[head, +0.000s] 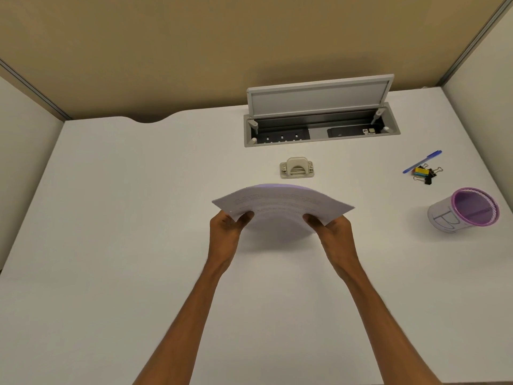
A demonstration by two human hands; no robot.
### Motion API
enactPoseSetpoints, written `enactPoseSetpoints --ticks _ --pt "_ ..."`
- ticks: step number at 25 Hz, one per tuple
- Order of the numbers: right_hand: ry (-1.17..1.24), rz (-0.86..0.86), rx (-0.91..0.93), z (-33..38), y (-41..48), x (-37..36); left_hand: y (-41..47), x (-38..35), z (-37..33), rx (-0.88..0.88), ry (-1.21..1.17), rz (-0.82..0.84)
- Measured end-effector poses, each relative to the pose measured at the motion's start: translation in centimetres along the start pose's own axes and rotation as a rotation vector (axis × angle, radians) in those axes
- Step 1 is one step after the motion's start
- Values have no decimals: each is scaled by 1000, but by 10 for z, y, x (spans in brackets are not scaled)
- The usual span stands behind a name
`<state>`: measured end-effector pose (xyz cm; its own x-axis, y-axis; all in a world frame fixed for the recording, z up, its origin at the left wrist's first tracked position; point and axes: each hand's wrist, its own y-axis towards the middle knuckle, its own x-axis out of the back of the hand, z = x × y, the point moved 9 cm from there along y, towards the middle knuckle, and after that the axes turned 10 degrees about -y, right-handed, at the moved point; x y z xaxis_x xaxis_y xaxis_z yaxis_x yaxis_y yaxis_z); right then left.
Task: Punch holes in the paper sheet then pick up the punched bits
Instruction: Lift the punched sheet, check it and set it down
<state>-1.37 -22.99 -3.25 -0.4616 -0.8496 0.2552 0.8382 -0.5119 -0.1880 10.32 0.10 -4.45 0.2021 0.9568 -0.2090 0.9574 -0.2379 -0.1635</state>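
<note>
The paper sheet [283,207] is held bowed upward above the desk [138,218], just short of the hole punch [297,168], with its near corners pinched between the fingers and thumb of the left hand [229,226] and the right hand [334,229]. Fed in so bowed, the far edge could be skewed in the slot and the holes misplaced. The light punch might also be shoved away.

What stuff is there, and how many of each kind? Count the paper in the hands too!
Paper sheet: 1, gripped by the left hand and the right hand
Hole punch: 1
Blue pen: 1
Purple-rimmed cup: 1
Pile of binder clips: 1 (single clips too small to count)
Total: 5
</note>
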Motion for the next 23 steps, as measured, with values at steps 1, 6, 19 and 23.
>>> enactPoseSetpoints --ticks 1,6,19,23 --pt "7 0 2 0 0 0 1 -1 2 7 -2 5" --pt "12 -52 11 2 4 5 9 -6 2 19 48 11" --pt "91 -173 -99 32 35 -64 41 52 -30 39 130 -232" --pt "105 -117 -217 13 32 -109 42 101 -27 73 246 -327"
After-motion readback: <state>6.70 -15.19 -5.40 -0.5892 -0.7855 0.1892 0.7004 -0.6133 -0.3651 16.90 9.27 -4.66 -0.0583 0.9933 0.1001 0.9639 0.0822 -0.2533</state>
